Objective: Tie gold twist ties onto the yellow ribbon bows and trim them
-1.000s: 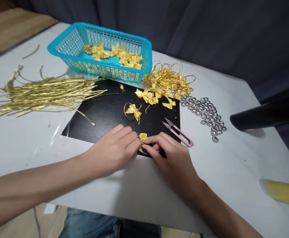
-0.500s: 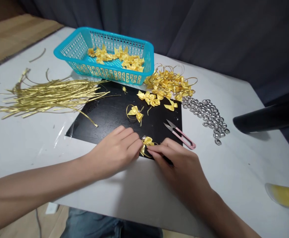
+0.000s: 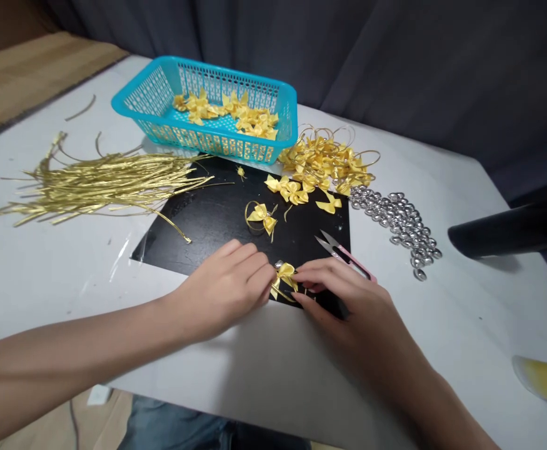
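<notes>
Gold-looped bows [image 3: 324, 154] seemed done, basket bows [image 3: 257, 120] not; left fingers [image 3: 260, 276] gripped an apparently unfinished bow [image 3: 285, 273], right fingers [image 3: 307, 274] stood parted.

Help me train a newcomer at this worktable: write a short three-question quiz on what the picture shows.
1. What lies between the fingertips of the left hand and right hand: (a) pink-handled metal snips, (b) a yellow ribbon bow, or (c) a red thread spool?
2. True or false: the turquoise perforated plastic basket is filled with gold metallic cords.
3. Fill in: in the picture, shiny silver oval beads lie to the ___ of the flat black sheet.

Key: 1. b; 2. false, it holds yellow bows; 3. right.
</notes>
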Available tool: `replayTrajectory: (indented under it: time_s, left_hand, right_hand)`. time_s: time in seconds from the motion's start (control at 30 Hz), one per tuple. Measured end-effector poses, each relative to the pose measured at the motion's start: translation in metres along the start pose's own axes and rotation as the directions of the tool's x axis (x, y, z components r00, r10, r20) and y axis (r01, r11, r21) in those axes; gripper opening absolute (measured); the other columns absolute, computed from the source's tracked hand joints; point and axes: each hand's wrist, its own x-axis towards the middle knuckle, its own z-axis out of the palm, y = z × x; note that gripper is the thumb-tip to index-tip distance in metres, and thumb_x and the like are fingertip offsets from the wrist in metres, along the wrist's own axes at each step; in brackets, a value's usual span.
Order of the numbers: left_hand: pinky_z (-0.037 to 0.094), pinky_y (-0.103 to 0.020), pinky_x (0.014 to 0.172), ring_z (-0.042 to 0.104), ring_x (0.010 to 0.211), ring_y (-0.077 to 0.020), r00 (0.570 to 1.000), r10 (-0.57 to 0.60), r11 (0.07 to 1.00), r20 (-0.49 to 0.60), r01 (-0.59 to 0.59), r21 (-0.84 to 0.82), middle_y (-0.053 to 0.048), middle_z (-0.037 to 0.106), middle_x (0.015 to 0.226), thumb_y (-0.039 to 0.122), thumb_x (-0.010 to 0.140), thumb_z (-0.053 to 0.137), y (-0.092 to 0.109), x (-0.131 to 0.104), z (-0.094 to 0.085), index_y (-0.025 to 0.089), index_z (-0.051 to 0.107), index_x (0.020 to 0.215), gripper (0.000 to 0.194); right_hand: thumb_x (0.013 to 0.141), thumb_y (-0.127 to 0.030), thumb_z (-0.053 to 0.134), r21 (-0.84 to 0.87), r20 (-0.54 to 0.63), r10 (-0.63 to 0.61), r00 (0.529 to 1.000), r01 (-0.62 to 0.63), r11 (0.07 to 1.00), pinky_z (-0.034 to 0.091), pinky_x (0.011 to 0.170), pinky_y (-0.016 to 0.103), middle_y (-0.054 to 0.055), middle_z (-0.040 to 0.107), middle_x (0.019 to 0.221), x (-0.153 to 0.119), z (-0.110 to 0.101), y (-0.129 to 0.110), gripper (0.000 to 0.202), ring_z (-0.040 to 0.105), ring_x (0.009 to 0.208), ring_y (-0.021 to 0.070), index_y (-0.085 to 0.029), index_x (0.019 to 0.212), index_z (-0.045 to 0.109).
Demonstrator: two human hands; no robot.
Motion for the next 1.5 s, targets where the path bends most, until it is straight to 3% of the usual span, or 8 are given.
replayTrajectory:
  time_s: [0.17, 0.33, 0.57, 0.8, 1.23, 1.33, 1.4, 1.5]
  left_hand:
    - [0.031, -0.031, 0.061, 0.050, 0.067, -0.0166, 1.000, 0.002, 1.000, -0.005, -0.002, -0.009, -0.001, 0.058, 0.067, 0.014, 0.092, 0.048, 0.000, 0.000, 0.000, 0.015, 0.061, 0.075, 0.021]
    - [0.030, -0.032, 0.061, 0.049, 0.067, -0.0170, 1.000, 0.007, 1.000, -0.012, -0.007, -0.015, -0.001, 0.057, 0.067, 0.013, 0.090, 0.050, 0.000, 0.001, 0.001, 0.014, 0.061, 0.076, 0.019]
    - [0.029, -0.032, 0.061, 0.049, 0.067, -0.0171, 1.000, 0.008, 1.000, -0.015, -0.008, -0.013, -0.001, 0.058, 0.067, 0.012, 0.090, 0.050, 0.000, 0.000, 0.002, 0.015, 0.061, 0.075, 0.018]
    - [0.029, -0.032, 0.061, 0.049, 0.067, -0.0171, 1.000, 0.014, 1.000, -0.028, -0.013, 0.010, -0.001, 0.058, 0.068, 0.012, 0.091, 0.048, 0.000, 0.001, 0.003, 0.016, 0.059, 0.075, 0.020]
    - [0.029, -0.031, 0.061, 0.047, 0.064, -0.0179, 0.997, 0.052, 0.995, -0.050, -0.047, 0.091, 0.000, 0.057, 0.065, 0.009, 0.087, 0.054, 0.003, -0.001, 0.005, 0.016, 0.058, 0.071, 0.018]
    - [0.030, -0.031, 0.061, 0.047, 0.064, -0.0180, 0.997, 0.059, 0.994, -0.054, -0.054, 0.090, -0.001, 0.057, 0.066, 0.008, 0.086, 0.053, 0.003, -0.001, 0.005, 0.016, 0.058, 0.071, 0.018]
    - [0.030, -0.031, 0.060, 0.047, 0.063, -0.0180, 0.996, 0.063, 0.994, -0.063, -0.057, 0.090, -0.001, 0.057, 0.066, 0.007, 0.086, 0.052, 0.003, 0.000, 0.004, 0.016, 0.057, 0.071, 0.018]
    - [0.030, -0.031, 0.060, 0.047, 0.063, -0.0180, 0.994, 0.071, 0.993, -0.086, -0.063, 0.095, -0.001, 0.056, 0.065, 0.007, 0.086, 0.052, 0.003, 0.000, 0.005, 0.016, 0.057, 0.070, 0.019]
  right_hand:
    - [0.085, -0.015, 0.059, -0.052, 0.011, -0.003, 1.000, 0.004, 0.999, 0.051, 0.074, 0.032, 0.007, 0.063, 0.098, -0.001, -0.010, 0.002, 0.012, 0.063, 0.088, 0.0207, -0.021, 0.095, 0.061]
    - [0.086, -0.015, 0.058, -0.050, 0.113, -0.001, 0.994, 0.007, 0.999, 0.048, 0.072, 0.030, 0.003, 0.061, 0.097, -0.005, -0.019, 0.003, 0.014, 0.060, 0.084, 0.0176, -0.023, 0.098, 0.057]
    - [0.083, -0.017, 0.059, -0.109, 0.041, 0.027, 0.999, -0.022, 0.994, 0.045, 0.064, 0.029, 0.000, 0.057, 0.080, -0.004, -0.019, 0.004, 0.011, 0.056, 0.070, 0.0166, -0.022, 0.092, 0.054]
    - [0.081, -0.009, 0.052, -0.111, 0.147, 0.038, 0.988, -0.021, 0.994, 0.041, 0.058, 0.024, -0.001, 0.058, 0.074, -0.007, -0.014, 0.012, 0.014, 0.055, 0.064, 0.0134, -0.022, 0.076, 0.053]
    - [0.077, -0.011, 0.051, -0.146, 0.233, 0.022, 0.972, 0.013, 0.989, 0.044, 0.049, 0.022, -0.001, 0.059, 0.061, -0.003, -0.036, 0.026, 0.014, 0.056, 0.051, 0.0118, -0.021, 0.068, 0.054]
    - [0.082, -0.018, 0.056, -0.056, 0.123, 0.079, 0.989, -0.073, 0.996, 0.048, 0.054, 0.025, 0.001, 0.065, 0.068, 0.000, -0.041, 0.024, 0.010, 0.061, 0.057, 0.0142, -0.021, 0.074, 0.061]
    - [0.083, -0.023, 0.062, 0.105, -0.030, 0.130, 0.991, -0.126, 0.986, 0.051, 0.059, 0.025, 0.002, 0.070, 0.078, 0.003, -0.038, 0.019, 0.004, 0.065, 0.066, 0.0154, -0.022, 0.080, 0.063]
    - [0.084, -0.024, 0.066, 0.405, -0.214, 0.218, 0.952, -0.117, 0.907, 0.055, 0.067, 0.022, -0.001, 0.072, 0.082, 0.008, -0.024, 0.008, 0.003, 0.068, 0.073, 0.0138, -0.025, 0.084, 0.063]
